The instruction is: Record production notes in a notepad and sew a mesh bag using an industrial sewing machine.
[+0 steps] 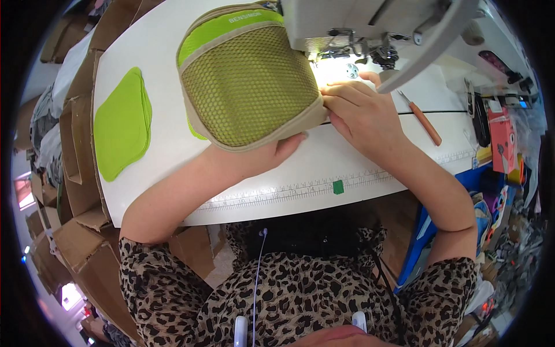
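A green and beige pouch (248,87) with an olive mesh front stands tilted at the left of the sewing machine (347,29), its right edge close to the lit needle area. My right hand (364,110) pinches the pouch's beige lower right corner, its fingers bent beside the presser foot. Beneath the pouch lies my left hand (274,153); its thumb sticks out past the lower edge, and the pouch hides the other fingers. A small round metal disc (352,70) sits by the machine, just beyond my right hand.
Bright green fabric pieces (124,124) lie stacked at left. An orange-handled pointed tool (425,121) rests right of my right hand. A ruler strip (277,191) with green tape (338,187) runs along the table's front edge. Cardboard boxes (87,237) stand left; a pink box (502,139) stands right.
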`<state>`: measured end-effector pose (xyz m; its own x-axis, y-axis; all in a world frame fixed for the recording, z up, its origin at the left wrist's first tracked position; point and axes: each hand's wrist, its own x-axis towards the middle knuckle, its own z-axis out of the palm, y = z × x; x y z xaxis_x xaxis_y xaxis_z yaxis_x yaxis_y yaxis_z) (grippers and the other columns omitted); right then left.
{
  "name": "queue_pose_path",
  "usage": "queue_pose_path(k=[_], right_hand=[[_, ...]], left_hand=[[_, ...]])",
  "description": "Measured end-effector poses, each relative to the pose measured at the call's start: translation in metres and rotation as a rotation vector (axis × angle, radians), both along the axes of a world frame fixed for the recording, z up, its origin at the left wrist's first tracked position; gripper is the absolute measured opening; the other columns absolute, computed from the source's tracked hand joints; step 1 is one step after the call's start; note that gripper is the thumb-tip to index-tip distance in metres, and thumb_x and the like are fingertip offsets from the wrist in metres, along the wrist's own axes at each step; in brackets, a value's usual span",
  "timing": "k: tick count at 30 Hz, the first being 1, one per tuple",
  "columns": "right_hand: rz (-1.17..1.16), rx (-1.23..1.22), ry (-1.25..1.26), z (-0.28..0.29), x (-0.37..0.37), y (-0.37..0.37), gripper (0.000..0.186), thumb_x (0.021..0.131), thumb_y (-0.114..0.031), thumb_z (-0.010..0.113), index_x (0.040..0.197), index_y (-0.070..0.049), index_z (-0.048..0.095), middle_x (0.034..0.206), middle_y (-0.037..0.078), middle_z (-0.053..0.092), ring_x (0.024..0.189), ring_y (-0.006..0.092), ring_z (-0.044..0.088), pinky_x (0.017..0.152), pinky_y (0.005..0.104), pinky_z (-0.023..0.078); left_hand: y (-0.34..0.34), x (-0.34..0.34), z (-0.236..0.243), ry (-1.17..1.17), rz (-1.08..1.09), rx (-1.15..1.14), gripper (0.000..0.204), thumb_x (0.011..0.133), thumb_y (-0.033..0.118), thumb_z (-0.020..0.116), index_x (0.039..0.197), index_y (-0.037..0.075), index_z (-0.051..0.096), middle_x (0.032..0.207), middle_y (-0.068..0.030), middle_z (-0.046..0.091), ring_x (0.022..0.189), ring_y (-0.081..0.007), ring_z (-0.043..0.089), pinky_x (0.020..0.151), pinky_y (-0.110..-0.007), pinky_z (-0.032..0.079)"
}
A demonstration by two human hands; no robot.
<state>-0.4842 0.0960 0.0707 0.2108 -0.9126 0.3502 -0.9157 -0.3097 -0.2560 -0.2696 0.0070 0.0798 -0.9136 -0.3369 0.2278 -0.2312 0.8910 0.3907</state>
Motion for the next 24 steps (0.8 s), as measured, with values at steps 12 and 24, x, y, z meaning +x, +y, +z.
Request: queue_pose_path(k=[12, 24], right_hand=[[-0.020, 0.005, 0.045, -0.005, 0.007, -0.014, 0.021, 0.077, -0.011, 0.070, 0.097, -0.011, 0.066, 0.104, -0.002, 0.066, 0.096, 0.0159, 0.062, 0.095, 0.0445, 0.040], [-0.066, 0.024, 0.033, -0.005, 0.000, -0.006, 0.025, 0.079, -0.013, 0.070, 0.104, -0.011, 0.066, 0.107, -0.003, 0.063, 0.093, 0.0166, 0.060, 0.096, 0.0432, 0.038]], left_hand=[[-0.012, 0.001, -0.004, -0.004, 0.083, -0.003, 0.037, 0.087, 0.027, 0.064, 0.120, 0.009, 0.062, 0.102, -0.0101, 0.065, 0.091, -0.0254, 0.062, 0.080, -0.038, 0.049], [-0.007, -0.006, 0.000, -0.006, 0.071, 0.044, 0.038, 0.089, 0.027, 0.063, 0.121, 0.006, 0.060, 0.101, -0.0146, 0.064, 0.091, -0.0297, 0.062, 0.081, -0.040, 0.048]])
